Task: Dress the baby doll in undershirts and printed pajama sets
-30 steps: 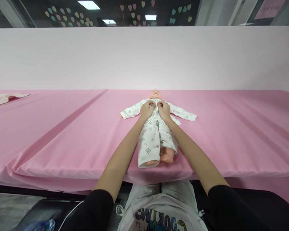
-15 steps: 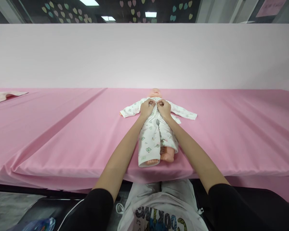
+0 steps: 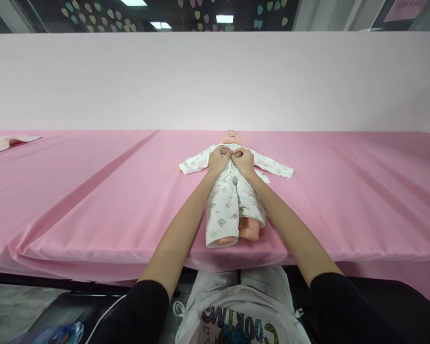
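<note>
Fingertips of your left hand [image 3: 218, 161] and right hand [image 3: 243, 163] have closed gap since earlier frame, now meeting over chest of doll [image 3: 231, 137]. Fingers of both pinched nearly together on front of patterned shirt [image 3: 231, 169]; exact edge gripped too small to tell. Shirt lies on doll, on its back on pink-covered surface [image 3: 111, 205], feet toward you. Change suggests shirt's front edges brought together.

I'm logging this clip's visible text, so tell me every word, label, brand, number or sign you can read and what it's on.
"COOKING", apparently, upside down, on the person's pale top; smaller letters near it are unreadable.
Pink sign, upper right: writing too blurred to read.
Doll's outfit: any lettering among its prints is too small.
No brands or numbers legible.
</note>
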Demonstrator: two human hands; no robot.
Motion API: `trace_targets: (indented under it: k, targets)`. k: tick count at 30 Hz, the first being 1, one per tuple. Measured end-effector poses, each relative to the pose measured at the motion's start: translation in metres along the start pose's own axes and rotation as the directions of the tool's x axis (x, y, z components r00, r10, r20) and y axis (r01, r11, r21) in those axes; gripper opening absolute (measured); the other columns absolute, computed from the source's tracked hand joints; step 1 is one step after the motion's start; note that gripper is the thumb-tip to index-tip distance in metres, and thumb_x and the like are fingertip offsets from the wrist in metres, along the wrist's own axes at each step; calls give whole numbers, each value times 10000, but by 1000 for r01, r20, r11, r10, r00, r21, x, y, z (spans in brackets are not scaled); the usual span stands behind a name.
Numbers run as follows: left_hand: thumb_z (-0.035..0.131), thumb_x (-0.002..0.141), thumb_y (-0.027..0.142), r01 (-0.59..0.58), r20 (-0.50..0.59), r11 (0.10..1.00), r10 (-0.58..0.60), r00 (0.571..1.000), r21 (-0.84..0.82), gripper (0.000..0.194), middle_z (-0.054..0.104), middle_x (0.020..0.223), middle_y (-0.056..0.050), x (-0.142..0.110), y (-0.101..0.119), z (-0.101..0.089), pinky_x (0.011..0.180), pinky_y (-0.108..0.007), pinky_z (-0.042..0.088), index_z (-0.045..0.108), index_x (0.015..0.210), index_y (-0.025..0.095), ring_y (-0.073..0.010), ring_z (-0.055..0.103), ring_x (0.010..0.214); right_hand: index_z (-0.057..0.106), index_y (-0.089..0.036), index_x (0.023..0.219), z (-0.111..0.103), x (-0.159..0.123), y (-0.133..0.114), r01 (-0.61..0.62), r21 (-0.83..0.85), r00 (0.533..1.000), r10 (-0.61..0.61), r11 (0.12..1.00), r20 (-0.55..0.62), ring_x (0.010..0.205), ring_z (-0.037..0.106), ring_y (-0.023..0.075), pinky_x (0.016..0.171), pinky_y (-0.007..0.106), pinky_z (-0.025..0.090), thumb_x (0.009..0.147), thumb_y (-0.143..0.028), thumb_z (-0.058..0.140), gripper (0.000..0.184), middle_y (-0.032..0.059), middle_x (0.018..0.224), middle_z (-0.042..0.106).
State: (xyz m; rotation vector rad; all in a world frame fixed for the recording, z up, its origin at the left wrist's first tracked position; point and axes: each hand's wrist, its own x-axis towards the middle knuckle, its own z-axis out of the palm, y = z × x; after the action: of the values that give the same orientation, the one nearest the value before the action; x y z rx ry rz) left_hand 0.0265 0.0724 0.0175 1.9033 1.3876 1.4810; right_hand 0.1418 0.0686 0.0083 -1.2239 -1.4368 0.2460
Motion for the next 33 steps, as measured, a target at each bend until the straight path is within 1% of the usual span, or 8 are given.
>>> trace_targets:
  k: [4,8,14,19,23,27,30,33]
  targets:
    - [580,775,297,4,6,1000,-5,1000,11,157,717,820,2,2,-3,1,736,-251,457,651,881,203,-139,640,731,604,-166,624,-1,0,0,0,18,1000,-1,1000,13,541,496,126,610,263,387,657,-212,594,58,-46,526,510]
    - [561,766,235,-2,11,1000,3,1000,-27,158,715,817,5,3,-6,1,702,-240,447,644,895,195,-119,608,664,585,-174,601,0,1,1,-8,45,1000,8,999,16,535,487,127,600,261,372,661,-211,564,74,-49,519,507]
    - [557,758,232,-18,30,1000,18,999,9,176,715,841,5,3,-4,0,639,-243,427,658,897,197,-96,512,538,564,-191,644,-1,2,2,-78,110,997,76,991,26,546,498,141,606,260,391,687,-245,529,77,-45,541,515]
    - [565,734,229,-24,68,998,20,997,60,191,713,896,4,0,0,-2,593,-246,413,665,895,203,-87,456,481,616,-177,713,-1,3,4,-33,45,999,33,998,7,585,511,155,647,274,395,724,-243,533,106,-31,568,532]
    - [536,749,190,-67,92,995,60,994,79,271,703,984,9,-17,-2,-7,684,-251,435,616,1006,214,-111,520,588,639,-185,721,0,0,7,66,-40,998,-65,997,24,700,532,182,732,303,403,781,-237,474,184,6,664,606]
    - [492,827,228,-205,145,975,192,971,87,305,660,1128,-12,-40,-7,-16,869,-285,415,542,1128,218,-154,563,841,641,-192,791,-4,-13,5,180,-104,984,-177,978,33,829,526,212,829,340,383,823,-233,448,200,42,802,647]
    - [430,874,230,-253,182,960,229,956,117,238,639,1178,-15,-49,-4,-21,939,-307,383,572,1065,229,-176,545,994,598,-194,878,-13,-28,1,236,-137,972,-236,962,19,863,517,226,841,351,384,819,-252,487,138,55,836,627]
    - [387,890,212,-271,209,954,241,948,128,236,633,1194,-12,-50,3,-27,991,-321,353,611,960,231,-179,535,1084,532,-201,868,-22,-41,-3,287,-140,958,-285,948,31,863,514,228,820,350,400,812,-306,526,119,55,858,594]
